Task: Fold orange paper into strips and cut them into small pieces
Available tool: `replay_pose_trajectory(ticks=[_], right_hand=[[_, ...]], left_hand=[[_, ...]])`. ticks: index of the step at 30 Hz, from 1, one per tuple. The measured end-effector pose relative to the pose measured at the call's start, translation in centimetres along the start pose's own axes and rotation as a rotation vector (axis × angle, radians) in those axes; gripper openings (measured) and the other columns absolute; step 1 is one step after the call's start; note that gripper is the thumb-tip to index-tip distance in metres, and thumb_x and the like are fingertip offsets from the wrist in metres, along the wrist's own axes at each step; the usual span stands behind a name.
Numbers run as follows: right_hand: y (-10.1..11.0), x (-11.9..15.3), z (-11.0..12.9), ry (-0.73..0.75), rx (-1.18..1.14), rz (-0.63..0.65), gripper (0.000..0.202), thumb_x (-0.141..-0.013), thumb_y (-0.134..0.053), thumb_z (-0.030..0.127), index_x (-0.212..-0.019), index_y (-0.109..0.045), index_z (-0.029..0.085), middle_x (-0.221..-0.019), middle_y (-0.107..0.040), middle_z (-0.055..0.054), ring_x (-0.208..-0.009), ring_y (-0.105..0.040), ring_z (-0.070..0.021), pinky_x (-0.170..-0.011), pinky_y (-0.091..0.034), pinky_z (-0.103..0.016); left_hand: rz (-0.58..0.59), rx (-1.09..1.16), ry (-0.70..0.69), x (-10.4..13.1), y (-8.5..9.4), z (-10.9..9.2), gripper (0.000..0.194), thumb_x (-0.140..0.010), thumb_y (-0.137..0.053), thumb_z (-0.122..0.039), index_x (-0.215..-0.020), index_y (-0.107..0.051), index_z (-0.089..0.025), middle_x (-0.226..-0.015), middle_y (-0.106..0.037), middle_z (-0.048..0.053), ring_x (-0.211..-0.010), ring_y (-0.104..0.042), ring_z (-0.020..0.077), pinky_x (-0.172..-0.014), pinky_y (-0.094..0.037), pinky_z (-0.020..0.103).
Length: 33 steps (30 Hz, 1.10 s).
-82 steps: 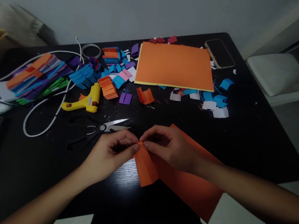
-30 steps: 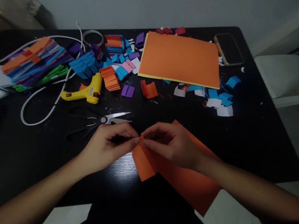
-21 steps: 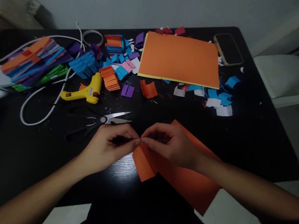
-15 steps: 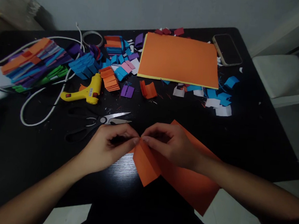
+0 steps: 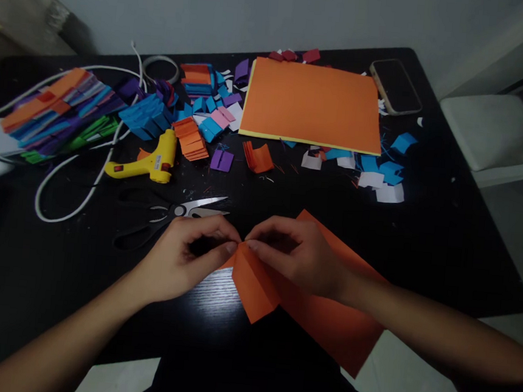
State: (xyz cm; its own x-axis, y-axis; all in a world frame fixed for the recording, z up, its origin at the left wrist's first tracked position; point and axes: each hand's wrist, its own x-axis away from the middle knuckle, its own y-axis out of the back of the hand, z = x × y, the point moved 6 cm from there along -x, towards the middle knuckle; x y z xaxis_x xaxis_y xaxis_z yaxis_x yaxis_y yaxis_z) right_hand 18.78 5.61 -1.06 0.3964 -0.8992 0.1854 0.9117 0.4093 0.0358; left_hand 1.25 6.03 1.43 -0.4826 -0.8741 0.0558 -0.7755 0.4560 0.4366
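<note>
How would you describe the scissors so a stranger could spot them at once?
On the black table, find the yellow glue gun. The scissors lie between it and the left hand. Unlike it, they are black-handled, with two metal blades spread open, pointing to the picture's right.

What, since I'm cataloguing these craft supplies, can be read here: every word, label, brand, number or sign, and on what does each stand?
No text can be read.
Small pale label on the yellow plastic glue gun: dark marks, too small and blurred to read.
Dark-screened phone in a tan case: no lettering visible.
Folded orange paper: no print visible.
</note>
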Motion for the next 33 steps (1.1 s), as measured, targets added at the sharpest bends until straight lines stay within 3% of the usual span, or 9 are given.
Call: replay_pose_trajectory(ticks=[9, 14, 22, 33], right_hand=[[-0.39, 0.13, -0.07, 0.029, -0.029, 0.037, 0.01, -0.092, -0.074, 0.028, -0.092, -0.076, 0.018, -0.078, -0.073, 0.0, -0.065, -0.067, -0.0118, -0.059, -0.052, -0.023], [-0.5, 0.03, 0.28, 0.065, 0.024, 0.061, 0.007, -0.09, -0.073, 0.025, -0.089, -0.074, 0.018, -0.079, -0.073, 0.0, -0.071, -0.067, -0.0128, -0.064, -0.052, -0.024], [0.29, -0.45, -0.16, -0.011, -0.025, 0.026, 0.007, -0.09, -0.069, 0.026, -0.088, -0.07, 0.019, -0.076, -0.07, -0.001, -0.07, -0.066, -0.0147, -0.065, -0.052, -0.027], [-0.39, -0.21, 0.36, 0.016, 0.019, 0.075, 0.008, -0.091, -0.071, 0.025, -0.086, -0.071, 0.018, -0.076, -0.068, 0.001, -0.069, -0.062, -0.0122, -0.062, -0.048, -0.024]], left_hand=[[-0.02, -0.023, -0.051, -0.21, -0.21, -0.42, 0.012, -0.092, -0.069, -0.017, -0.083, -0.076, -0.018, -0.069, -0.073, -0.002, -0.059, -0.064, 0.0088, -0.056, -0.05, 0.017], [-0.02, -0.036, -0.062, -0.13, -0.43, -0.59, 0.012, -0.09, -0.068, -0.014, -0.081, -0.075, -0.018, -0.068, -0.071, -0.003, -0.058, -0.063, 0.0088, -0.056, -0.049, 0.017], [-0.029, -0.032, -0.014, -0.17, -0.08, -0.17, 0.012, -0.09, -0.068, -0.016, -0.081, -0.076, -0.017, -0.07, -0.074, -0.001, -0.06, -0.066, 0.0109, -0.058, -0.051, 0.019], [-0.009, -0.012, 0.002, -0.12, -0.47, -0.12, 0.013, -0.092, -0.068, -0.017, -0.083, -0.077, -0.019, -0.069, -0.073, -0.004, -0.06, -0.063, 0.0087, -0.057, -0.049, 0.017]])
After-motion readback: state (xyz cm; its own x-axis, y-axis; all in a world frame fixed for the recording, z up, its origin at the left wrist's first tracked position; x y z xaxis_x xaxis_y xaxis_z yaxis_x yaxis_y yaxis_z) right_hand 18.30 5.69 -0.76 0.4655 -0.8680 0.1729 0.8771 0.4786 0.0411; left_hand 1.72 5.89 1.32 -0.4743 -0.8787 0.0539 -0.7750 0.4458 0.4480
